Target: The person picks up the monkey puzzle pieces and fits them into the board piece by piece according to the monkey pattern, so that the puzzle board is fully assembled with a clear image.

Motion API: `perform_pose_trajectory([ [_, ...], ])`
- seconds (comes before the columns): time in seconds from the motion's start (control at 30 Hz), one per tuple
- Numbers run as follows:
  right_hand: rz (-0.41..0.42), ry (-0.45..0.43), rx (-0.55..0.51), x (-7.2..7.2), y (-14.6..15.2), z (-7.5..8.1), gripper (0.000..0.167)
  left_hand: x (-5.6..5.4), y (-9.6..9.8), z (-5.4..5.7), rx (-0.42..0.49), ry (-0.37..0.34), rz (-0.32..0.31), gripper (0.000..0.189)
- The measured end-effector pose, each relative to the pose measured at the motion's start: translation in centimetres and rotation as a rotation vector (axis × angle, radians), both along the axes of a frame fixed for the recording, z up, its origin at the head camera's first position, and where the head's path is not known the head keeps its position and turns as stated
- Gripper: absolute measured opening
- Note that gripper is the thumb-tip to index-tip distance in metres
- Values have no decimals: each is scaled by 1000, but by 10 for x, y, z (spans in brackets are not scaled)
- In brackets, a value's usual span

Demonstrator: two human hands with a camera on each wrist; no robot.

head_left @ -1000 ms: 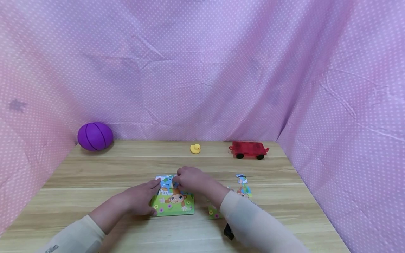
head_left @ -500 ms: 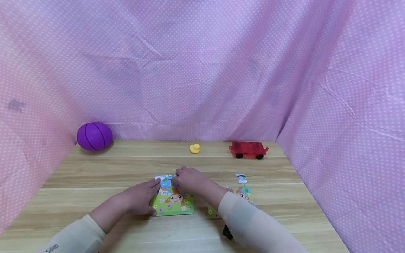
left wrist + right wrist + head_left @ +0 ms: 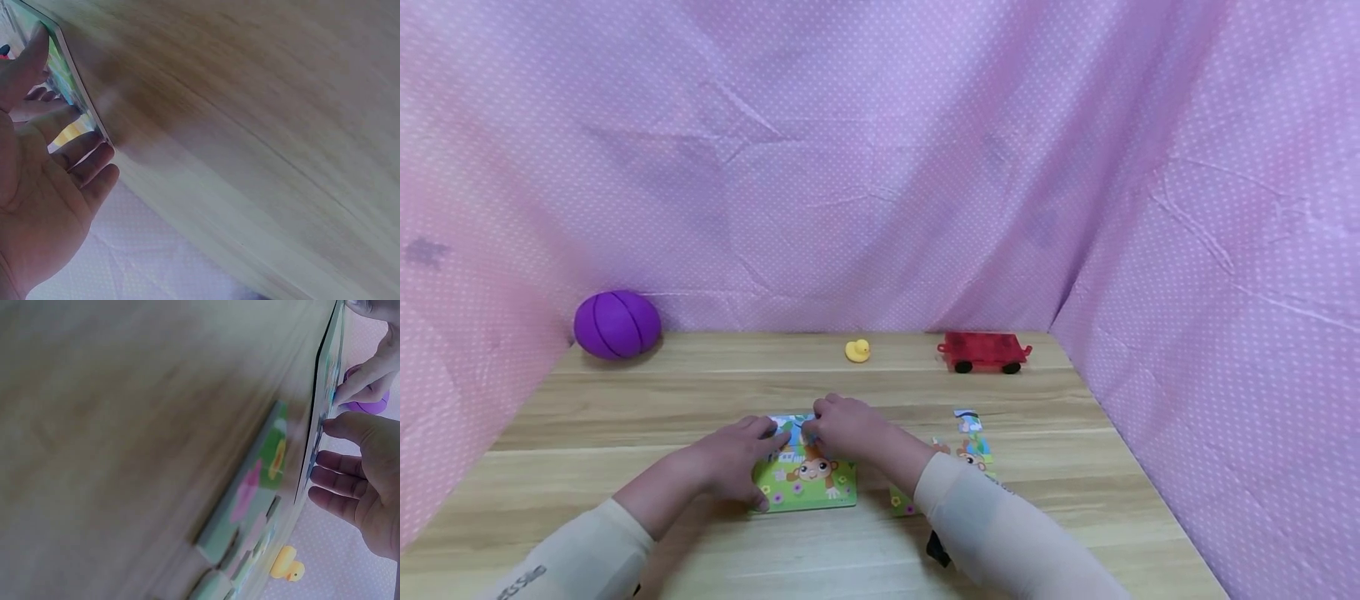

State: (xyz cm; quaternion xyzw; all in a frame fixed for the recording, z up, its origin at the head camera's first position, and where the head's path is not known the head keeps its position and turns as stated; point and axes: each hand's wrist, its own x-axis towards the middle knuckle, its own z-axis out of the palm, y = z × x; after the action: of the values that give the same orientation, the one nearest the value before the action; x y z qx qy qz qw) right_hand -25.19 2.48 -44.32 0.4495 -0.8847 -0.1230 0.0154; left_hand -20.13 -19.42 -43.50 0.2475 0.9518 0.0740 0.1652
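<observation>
A jigsaw puzzle board (image 3: 808, 498) with a monkey picture lies on the wooden table. My left hand (image 3: 735, 461) spans its left side, with the thumb at the near left corner. The left index finger now reaches onto the picture's upper part, close to the right fingertips. Bent over the upper middle of the board, my right hand (image 3: 848, 427) touches it with thumb and fingertips. The right wrist view shows that hand (image 3: 369, 469) at the board's edge; whether a piece sits between its fingertips cannot be made out. Loose puzzle pieces (image 3: 973, 443) lie right of the board, partly behind the right forearm.
Along the back of the table stand a purple ball (image 3: 617, 325), a yellow toy duck (image 3: 857, 351) and a red toy wagon (image 3: 984, 352). Pink dotted cloth (image 3: 850, 167) hangs behind and at both sides. A small black object (image 3: 937, 550) shows beside the right sleeve.
My left index finger has moved inward over the board towards the right fingertips. My right hand stays at the same part of the board. The whole view has shifted slightly.
</observation>
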Motion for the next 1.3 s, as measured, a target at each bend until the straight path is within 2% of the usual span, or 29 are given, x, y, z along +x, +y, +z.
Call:
perform_pose_trajectory([
  [0.37, -11, -34, -2, 0, 1, 4, 30, 1, 1, -1, 3, -11, 3, 100],
  [0.57, 1, -171, -135, -4, 13, 5, 31, 1, 3, 1, -7, -11, 6, 101],
  [0.67, 9, -199, -192, -8, 24, 9, 30, 2, 3, 1, -16, -15, 12, 102],
  [0.83, -48, -170, -239, -13, 54, 21, 34, 2, 3, 2, -17, -20, 12, 102],
  [1.0, -112, -193, -298, -19, 97, 32, 33, 2, 2, 2, -8, -12, 13, 102],
  [1.2, -261, -248, -340, -21, 155, 32, 31, 5, 0, 1, 15, -9, 26, 102],
  [1.3, -307, -249, -349, -21, 181, 32, 31, 8, -1, 3, 36, -2, 22, 103],
])
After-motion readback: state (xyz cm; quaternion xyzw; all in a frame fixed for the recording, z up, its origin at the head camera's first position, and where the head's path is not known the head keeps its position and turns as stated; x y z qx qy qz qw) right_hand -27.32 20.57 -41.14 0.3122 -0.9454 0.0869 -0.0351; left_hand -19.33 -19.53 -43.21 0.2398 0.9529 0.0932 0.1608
